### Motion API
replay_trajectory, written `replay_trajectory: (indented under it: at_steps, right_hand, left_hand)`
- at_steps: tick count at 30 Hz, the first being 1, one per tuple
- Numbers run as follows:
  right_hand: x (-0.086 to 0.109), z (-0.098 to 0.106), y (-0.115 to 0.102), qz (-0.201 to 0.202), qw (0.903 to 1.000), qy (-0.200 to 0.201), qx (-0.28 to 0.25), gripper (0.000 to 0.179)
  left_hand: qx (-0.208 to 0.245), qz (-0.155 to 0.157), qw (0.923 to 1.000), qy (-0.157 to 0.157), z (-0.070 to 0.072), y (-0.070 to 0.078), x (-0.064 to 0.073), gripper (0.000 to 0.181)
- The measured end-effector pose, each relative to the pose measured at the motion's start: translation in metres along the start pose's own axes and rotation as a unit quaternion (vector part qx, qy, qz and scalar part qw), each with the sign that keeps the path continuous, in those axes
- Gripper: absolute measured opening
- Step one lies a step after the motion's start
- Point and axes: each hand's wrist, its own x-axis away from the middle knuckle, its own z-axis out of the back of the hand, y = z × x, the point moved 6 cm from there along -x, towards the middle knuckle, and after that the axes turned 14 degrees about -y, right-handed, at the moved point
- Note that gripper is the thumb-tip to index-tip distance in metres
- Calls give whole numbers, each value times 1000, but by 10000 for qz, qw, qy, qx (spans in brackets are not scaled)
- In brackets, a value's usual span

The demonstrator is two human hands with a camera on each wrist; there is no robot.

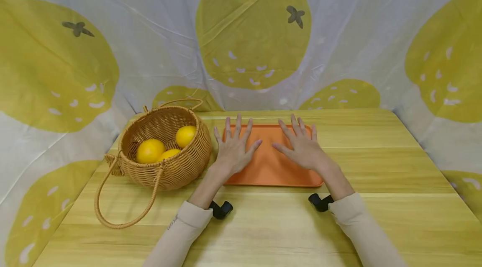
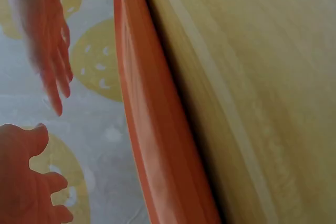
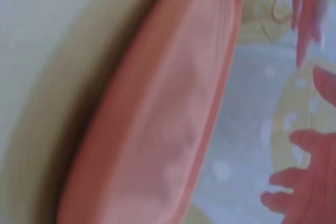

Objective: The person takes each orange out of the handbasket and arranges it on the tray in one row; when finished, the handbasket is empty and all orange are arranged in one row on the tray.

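Note:
Palm down with fingers spread, the left hand (image 1: 234, 150) hovers over the left part of an orange tray (image 1: 267, 168). Over the tray's right part is the right hand (image 1: 303, 147), its fingers likewise spread. Neither hand holds anything. Both wrist views show a gap between the hands and the tray, which lies flat on the table. In the left wrist view the left hand (image 2: 23, 182) is at the lower left and the right hand (image 2: 44, 35) above it. A wicker basket (image 1: 180, 175) left of the tray holds yellow fruits that look like lemons (image 1: 150, 151).
The basket's loop handle (image 1: 98, 200) leans out over the table toward the front left. Behind the wooden table (image 1: 263, 229) hangs a white cloth (image 1: 158, 41) printed with large yellow fruits. Black wrist mounts (image 1: 222, 209) stick out below both sleeves.

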Motion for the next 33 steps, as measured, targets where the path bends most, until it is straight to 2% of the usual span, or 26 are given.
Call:
replay_trajectory:
  at_steps: [5,9,14,17,20,23,25,29,33]
  right_hand:
    - [8,8,30,58,9970,-479,-603,83]
    - [12,4,60,123,9891,-964,-1105,82]
    - [15,-6,95,-29,9818,-1451,-1228,86]
    - [17,-9,107,-44,9816,-1561,-1096,87]
    - [19,-11,112,54,9813,-1602,-1064,84]
    - [21,-13,113,156,9806,-1633,-1073,82]
    - [21,-14,113,230,9798,-1654,-1096,83]
    - [17,-12,111,373,9784,-1696,-1120,86]
    - [13,-10,109,478,9776,-1718,-1116,87]
  left_hand:
    - [82,-122,9998,-95,9,3,7,75]
    - [279,-350,9986,-291,26,9,20,74]
    - [1026,-1005,9889,-382,61,13,49,71]
    - [1288,-1226,9838,-223,88,7,75,69]
    - [1200,-1236,9851,-10,113,-3,99,69]
    - [1009,-1109,9887,-6,137,-17,119,70]
    - [938,-975,9908,-53,151,-29,127,67]
    - [973,-796,9917,-256,176,-60,130,50]
    - [947,-795,9901,-667,189,-88,119,36]
